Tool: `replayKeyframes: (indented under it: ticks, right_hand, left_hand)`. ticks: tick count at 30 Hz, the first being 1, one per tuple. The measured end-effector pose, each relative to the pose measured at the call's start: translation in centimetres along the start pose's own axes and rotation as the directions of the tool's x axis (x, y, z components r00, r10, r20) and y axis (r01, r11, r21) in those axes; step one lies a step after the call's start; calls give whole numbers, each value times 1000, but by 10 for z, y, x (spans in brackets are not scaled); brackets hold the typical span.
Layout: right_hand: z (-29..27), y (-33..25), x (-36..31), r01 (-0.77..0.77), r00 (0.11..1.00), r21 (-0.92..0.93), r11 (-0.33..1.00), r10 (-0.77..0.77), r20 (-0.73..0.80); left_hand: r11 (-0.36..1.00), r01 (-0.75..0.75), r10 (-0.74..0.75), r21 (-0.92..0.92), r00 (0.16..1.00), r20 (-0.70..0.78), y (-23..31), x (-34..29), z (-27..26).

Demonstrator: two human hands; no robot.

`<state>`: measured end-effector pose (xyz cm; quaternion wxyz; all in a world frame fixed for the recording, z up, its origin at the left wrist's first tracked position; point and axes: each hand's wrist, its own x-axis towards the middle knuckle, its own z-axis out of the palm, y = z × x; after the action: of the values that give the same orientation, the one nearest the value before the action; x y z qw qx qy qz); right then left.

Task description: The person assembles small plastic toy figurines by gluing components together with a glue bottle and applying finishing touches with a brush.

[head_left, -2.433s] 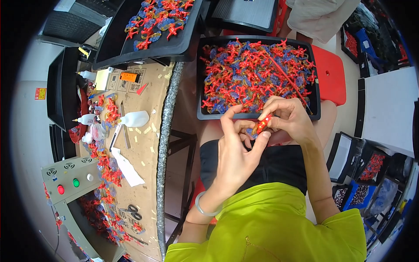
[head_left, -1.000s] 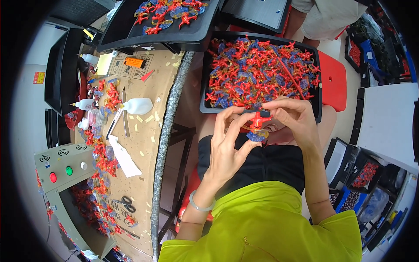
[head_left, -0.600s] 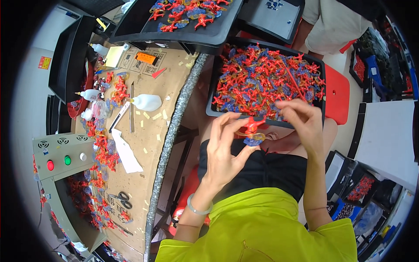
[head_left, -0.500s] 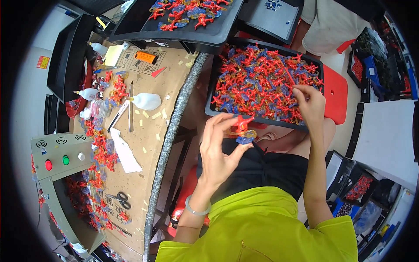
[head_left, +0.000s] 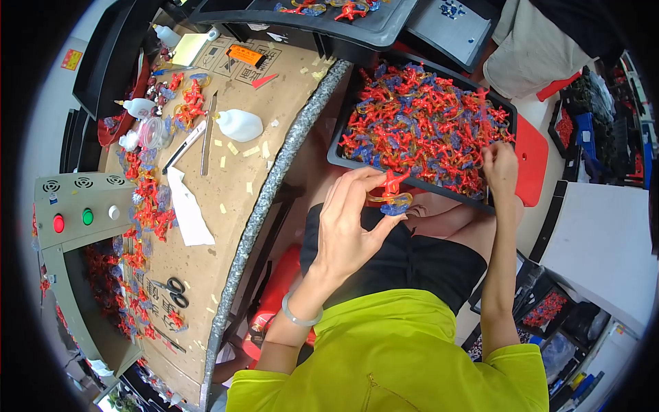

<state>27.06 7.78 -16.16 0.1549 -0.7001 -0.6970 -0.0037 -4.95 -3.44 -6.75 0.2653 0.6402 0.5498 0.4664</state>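
Note:
My left hand (head_left: 352, 223) is closed, pinching a small figurine (head_left: 392, 191) between thumb and fingers above my lap. The figurine has a red body, a clear yellow ring around it and a blue base. Over the right front part of a black bin (head_left: 439, 187), my right hand (head_left: 501, 166) is closed with its fingertips together. A thin red stick (head_left: 484, 120), somewhat blurred, rises from those fingertips. Many similar red, blue and yellow figurines (head_left: 419, 123) fill the bin in a heap.
On the left, the workbench (head_left: 250, 199) carries a white squeeze bottle (head_left: 239, 126), a utility knife (head_left: 184, 147), scissors (head_left: 171, 291) and rows of figurines. A machine with coloured buttons (head_left: 87, 217) stands there. A red stool (head_left: 530, 158) is beside the bin; another person (head_left: 532, 51) is beyond.
My right hand has moved slightly right and down with the thin red stick. My left hand still holds the figurine, now slightly more upright. The view has shifted.

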Motion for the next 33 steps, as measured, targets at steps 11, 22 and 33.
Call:
replayKeyframes:
  ticks: [11,22,33]
  right_hand:
    - [-148,-121,-30,-25,996,985,171,-82,40]
    - [-129,-147,-50,226,958,933,279,-240,-160]
    - [-133,-157,-54,302,947,893,333,-208,-243]
  left_hand:
    - [990,-85,82,111,996,24,9,6,10]
    - [955,-168,158,245,986,60,14,7,6]
    - [945,-176,178,277,984,16,17,15,6]
